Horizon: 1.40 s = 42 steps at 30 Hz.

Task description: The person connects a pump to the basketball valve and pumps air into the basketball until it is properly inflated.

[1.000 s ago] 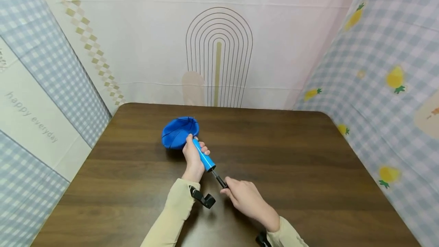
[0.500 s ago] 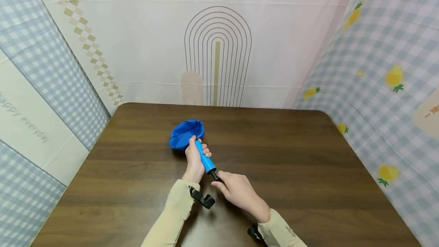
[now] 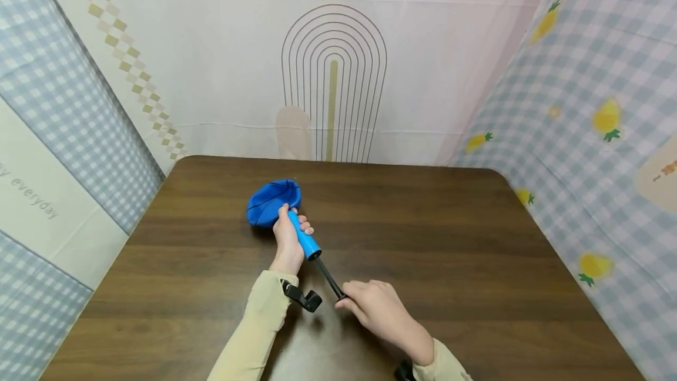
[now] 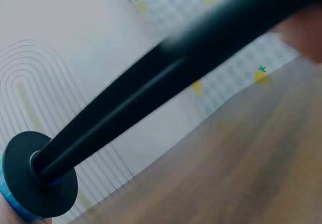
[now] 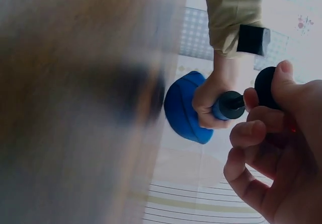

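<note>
A blue hand pump [image 3: 305, 241] slants across the middle of the head view, its black rod [image 3: 329, 276] drawn well out. My left hand [image 3: 287, 246] grips the pump's barrel. Against the far end of the pump is a dented, half-flat blue ball [image 3: 264, 203] with black lines; how the two join is hidden behind the fingers. My right hand [image 3: 382, 313] pinches the rod's black handle [image 5: 265, 85] between thumb and fingers, the other fingers loosely curled. Close up in the left wrist view, the rod leaves the barrel's round black end cap [image 4: 45, 191].
A brown wooden table [image 3: 449, 234] lies under both hands. Behind it hangs a pale cloth with an arch pattern [image 3: 334, 87], and a checked cloth with pineapples [image 3: 595, 266] hangs on the right. Each wrist wears a black camera strap [image 3: 301, 296].
The right hand first pushed the rod into the barrel, then drew it back out toward the lower right. The ball and left hand shifted slightly right, then back left.
</note>
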Motion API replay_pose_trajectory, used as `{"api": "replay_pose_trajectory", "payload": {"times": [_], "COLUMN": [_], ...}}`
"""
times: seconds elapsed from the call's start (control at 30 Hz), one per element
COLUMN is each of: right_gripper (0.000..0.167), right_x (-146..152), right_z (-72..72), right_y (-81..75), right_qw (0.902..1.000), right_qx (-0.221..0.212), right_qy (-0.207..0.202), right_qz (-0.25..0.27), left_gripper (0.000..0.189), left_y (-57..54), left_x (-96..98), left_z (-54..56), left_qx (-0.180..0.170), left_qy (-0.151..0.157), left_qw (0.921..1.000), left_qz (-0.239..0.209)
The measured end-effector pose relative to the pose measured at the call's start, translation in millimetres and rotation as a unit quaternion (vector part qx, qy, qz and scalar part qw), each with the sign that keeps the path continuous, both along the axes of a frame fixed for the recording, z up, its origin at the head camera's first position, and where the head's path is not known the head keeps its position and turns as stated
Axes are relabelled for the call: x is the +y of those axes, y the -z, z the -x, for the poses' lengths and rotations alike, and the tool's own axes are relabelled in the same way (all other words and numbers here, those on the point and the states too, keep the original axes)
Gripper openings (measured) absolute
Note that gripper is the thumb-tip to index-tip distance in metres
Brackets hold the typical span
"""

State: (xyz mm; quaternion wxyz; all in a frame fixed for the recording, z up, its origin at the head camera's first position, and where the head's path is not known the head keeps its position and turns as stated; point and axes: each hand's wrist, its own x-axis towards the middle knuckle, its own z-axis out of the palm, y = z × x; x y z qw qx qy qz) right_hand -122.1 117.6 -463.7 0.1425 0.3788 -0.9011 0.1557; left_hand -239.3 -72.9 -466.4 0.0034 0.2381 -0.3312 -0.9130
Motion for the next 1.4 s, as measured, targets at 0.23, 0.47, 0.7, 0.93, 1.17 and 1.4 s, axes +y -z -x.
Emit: {"api": "replay_pose_trajectory", "payload": {"times": [0.23,0.47,0.7,0.93,1.17,1.4], "right_gripper": [0.032,0.034,0.041,0.044,0.042,0.034], "right_x": [-9,-12,-4,6,5,-5], "right_z": [24.9,23.1,6.7,-9.9,6.6,37.7], "right_y": [9.6,8.7,-2.2,-7.3,-0.3,3.5], "right_qw": [0.9992,0.9994,0.9990,0.9960,0.9973,0.9994], "right_qx": [-0.035,-0.023,0.020,0.063,0.033,0.008], "right_qy": [0.016,0.026,-0.013,-0.049,-0.050,-0.025], "right_qz": [-0.006,0.006,0.039,0.039,0.041,0.023], "left_gripper": [0.031,0.032,0.031,0.030,0.031,0.031], "left_y": [2.3,9.2,2.4,-0.7,-0.1,-0.6], "left_x": [23.5,25.4,13.4,0.5,-2.9,13.6], "left_z": [-12.7,-17.4,-7.9,-1.4,-1.5,-11.3], "left_qx": [0.020,0.007,0.019,0.005,0.013,0.034], "left_qy": [0.021,0.033,0.032,0.019,-0.020,-0.025], "left_qw": [0.9994,0.9994,0.9993,0.9998,0.9996,0.9988], "left_qz": [0.019,0.004,-0.005,0.009,0.014,0.027]}}
